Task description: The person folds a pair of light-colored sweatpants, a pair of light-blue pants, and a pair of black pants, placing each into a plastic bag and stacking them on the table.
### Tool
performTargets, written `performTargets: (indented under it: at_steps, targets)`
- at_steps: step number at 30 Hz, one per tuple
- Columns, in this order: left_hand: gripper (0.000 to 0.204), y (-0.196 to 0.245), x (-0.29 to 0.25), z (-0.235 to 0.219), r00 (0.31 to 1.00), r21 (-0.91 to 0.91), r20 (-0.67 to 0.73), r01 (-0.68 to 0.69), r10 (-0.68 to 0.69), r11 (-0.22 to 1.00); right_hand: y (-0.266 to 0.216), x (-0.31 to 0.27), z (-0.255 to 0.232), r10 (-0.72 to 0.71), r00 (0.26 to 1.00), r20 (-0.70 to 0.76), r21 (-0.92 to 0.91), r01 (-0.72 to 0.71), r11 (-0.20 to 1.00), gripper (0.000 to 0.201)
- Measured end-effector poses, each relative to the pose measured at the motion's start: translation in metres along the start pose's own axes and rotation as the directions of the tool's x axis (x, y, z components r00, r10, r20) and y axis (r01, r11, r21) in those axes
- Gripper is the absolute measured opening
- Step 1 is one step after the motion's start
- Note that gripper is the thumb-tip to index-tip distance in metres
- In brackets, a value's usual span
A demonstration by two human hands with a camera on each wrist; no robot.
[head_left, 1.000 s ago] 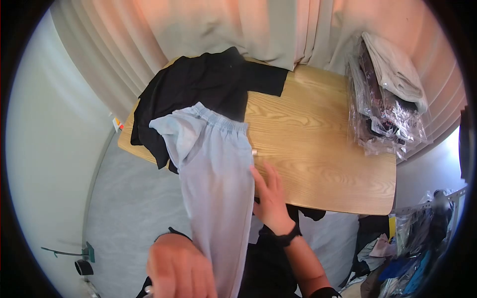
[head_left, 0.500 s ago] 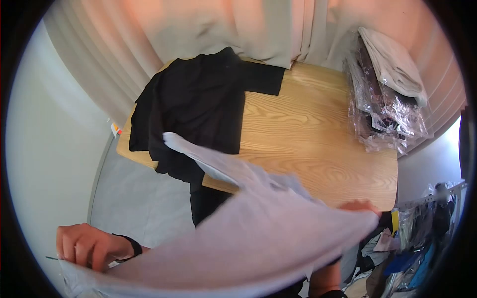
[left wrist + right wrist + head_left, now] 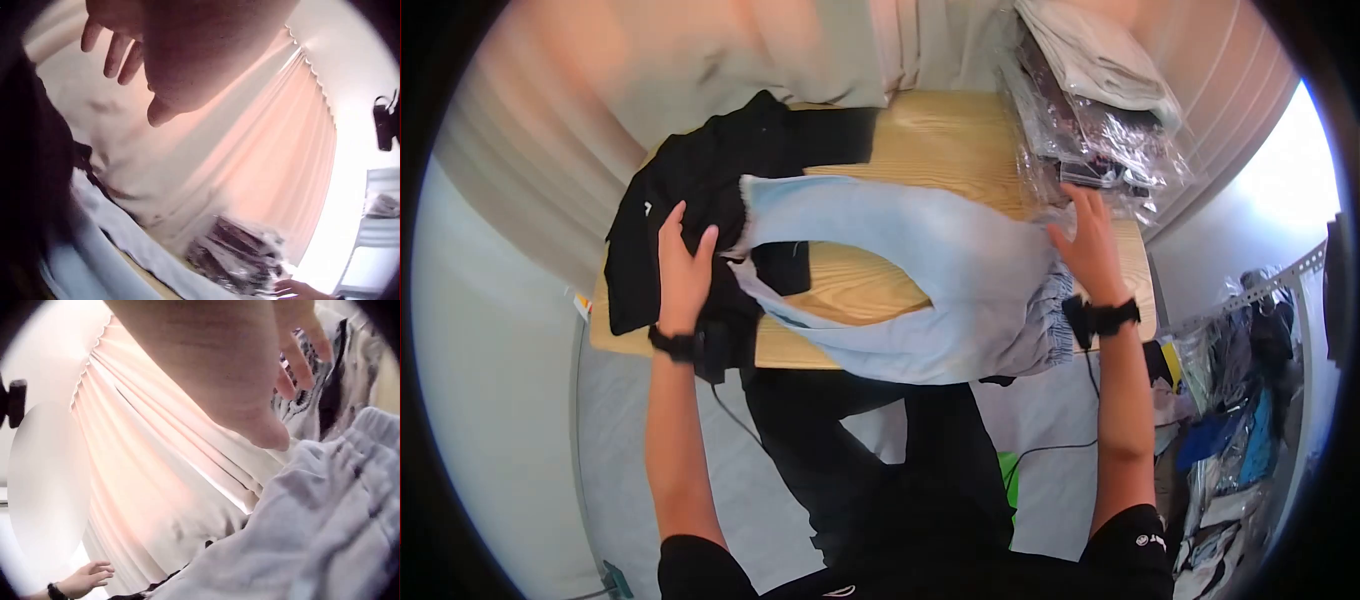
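Note:
A pair of light blue trousers (image 3: 970,270) lies across the wooden table (image 3: 960,150), elastic waistband (image 3: 1055,320) to the right and legs spread toward the left. My left hand (image 3: 685,268) hovers above a black short-sleeved shirt (image 3: 700,180), just left of the leg hems, thumb apart from the fingers. At the waistband end, my right hand (image 3: 1090,250) has its fingers extended and holds nothing. In the right wrist view the gathered waistband (image 3: 375,431) shows just below that hand. The trousers partly cover the shirt's right side.
Folded garments in clear plastic (image 3: 1090,120) are stacked at the table's back right. Behind the table hangs a pale curtain (image 3: 820,50). A rack with bagged clothes (image 3: 1250,330) stands to the right. Cables (image 3: 1045,450) run from both wrists.
The trousers, first stretching lengthwise toward me, were lifted and swung round by both hands. Now they lie sideways with the waistband at right, and both hands have let go.

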State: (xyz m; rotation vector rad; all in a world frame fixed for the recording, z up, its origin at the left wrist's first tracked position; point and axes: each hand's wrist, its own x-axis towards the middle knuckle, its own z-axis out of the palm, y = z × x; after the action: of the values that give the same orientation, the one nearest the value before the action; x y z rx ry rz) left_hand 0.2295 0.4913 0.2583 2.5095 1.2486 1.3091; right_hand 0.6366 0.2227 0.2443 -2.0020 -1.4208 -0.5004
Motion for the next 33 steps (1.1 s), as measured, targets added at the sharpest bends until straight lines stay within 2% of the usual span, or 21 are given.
performTargets:
  at_steps: [2,3,4,6,8,10,12,13,16,18,19,20,21,24,26,27,28,30,31,32,33]
  targets:
    - [0.037,0.034,-0.024,-0.011,0.996,-0.093,0.077,-0.045,0.052,0.995,-0.012,-0.026,-0.014,0.085,0.995,0.05,0.037,-0.087,0.996,0.045]
    - [0.033,0.048,-0.041,-0.018,0.976,-0.239,0.218,0.063,-0.01,0.969,-0.018,-0.047,-0.021,0.155,0.982,0.108,0.082,-0.164,0.983,0.045]
    - [0.034,0.044,-0.059,-0.017,0.931,-0.329,0.361,0.075,0.051,0.941,-0.021,-0.066,-0.026,0.173,0.978,0.113,0.067,-0.182,0.981,0.045]
    - [0.041,0.066,-0.085,-0.025,0.807,-0.266,0.567,-0.009,0.165,0.964,-0.026,-0.101,-0.035,0.271,0.943,0.192,0.136,-0.299,0.945,0.047]
    - [0.043,0.068,-0.101,-0.022,0.75,-0.163,0.63,-0.129,0.204,0.978,-0.028,-0.125,-0.034,0.256,0.943,0.214,0.113,-0.284,0.952,0.048]
    - [0.043,0.063,-0.108,-0.019,0.757,-0.126,0.621,-0.158,0.202,0.979,-0.031,-0.137,-0.033,0.24,0.943,0.231,0.099,-0.268,0.958,0.05]
    - [0.043,0.061,-0.111,-0.015,0.766,-0.09,0.61,-0.188,0.204,0.978,-0.042,-0.141,-0.032,0.385,0.908,0.167,0.116,-0.405,0.907,0.047]
    - [0.037,0.06,-0.11,-0.014,0.772,-0.08,0.605,-0.188,0.197,0.979,-0.051,-0.14,-0.034,0.393,0.904,0.171,0.118,-0.415,0.902,0.047]
    - [0.027,0.05,-0.109,-0.009,0.789,-0.069,0.588,-0.171,0.178,0.983,-0.073,-0.136,-0.036,0.28,0.94,0.195,0.127,-0.307,0.943,0.047]
    - [0.022,0.048,-0.106,-0.009,0.805,-0.067,0.571,-0.152,0.163,0.986,-0.08,-0.14,-0.032,0.158,0.936,0.314,-0.049,-0.15,0.988,0.048]
    - [0.017,0.051,-0.106,-0.009,0.852,-0.141,0.504,-0.08,0.141,0.987,-0.075,-0.146,-0.026,0.15,0.938,0.312,-0.038,-0.145,0.989,0.048]
    - [0.011,0.052,-0.105,-0.01,0.893,-0.222,0.436,-0.013,0.111,0.975,-0.064,-0.156,-0.017,0.104,0.963,0.249,-0.057,-0.092,0.994,0.047]
    - [0.011,0.052,-0.104,-0.013,0.895,-0.214,0.433,-0.014,0.108,0.977,-0.054,-0.164,-0.014,0.056,0.981,0.185,-0.08,-0.041,0.996,0.045]
    - [0.004,0.054,-0.101,-0.029,0.922,-0.304,0.332,-0.094,0.198,0.948,-0.039,-0.176,-0.02,-0.009,0.995,0.101,-0.02,0.011,1.0,0.037]
    - [0.004,0.057,-0.102,-0.047,0.847,-0.36,0.531,0.196,0.027,0.912,-0.037,-0.175,-0.029,-0.023,0.999,0.043,-0.005,0.023,1.0,0.03]
    - [0.024,0.058,-0.099,-0.054,0.813,-0.335,0.578,0.168,0.062,0.927,-0.031,-0.176,-0.032,-0.009,0.999,0.031,-0.011,0.009,1.0,0.03]
    - [0.024,0.069,-0.095,-0.06,0.814,-0.336,0.578,0.169,0.061,0.927,-0.025,-0.178,-0.037,0.005,1.0,0.02,-0.017,-0.004,1.0,0.03]
    - [0.047,0.096,-0.087,-0.069,0.75,-0.258,0.622,-0.078,0.227,0.963,-0.017,-0.172,-0.049,-0.013,1.0,0.01,-0.041,0.013,0.999,0.03]
    - [0.061,0.094,-0.092,-0.067,0.731,-0.252,0.622,-0.151,0.28,0.956,-0.016,-0.171,-0.055,-0.003,1.0,0.001,-0.063,0.003,0.998,0.03]
    - [0.061,0.096,-0.096,-0.069,0.728,-0.256,0.624,-0.151,0.283,0.955,-0.014,-0.17,-0.06,0.007,1.0,-0.009,-0.085,-0.007,0.996,0.031]
    - [0.067,0.101,-0.098,-0.07,0.675,-0.196,0.675,-0.227,0.299,0.954,-0.011,-0.169,-0.064,-0.001,1.0,-0.015,-0.087,-0.001,0.996,0.035]
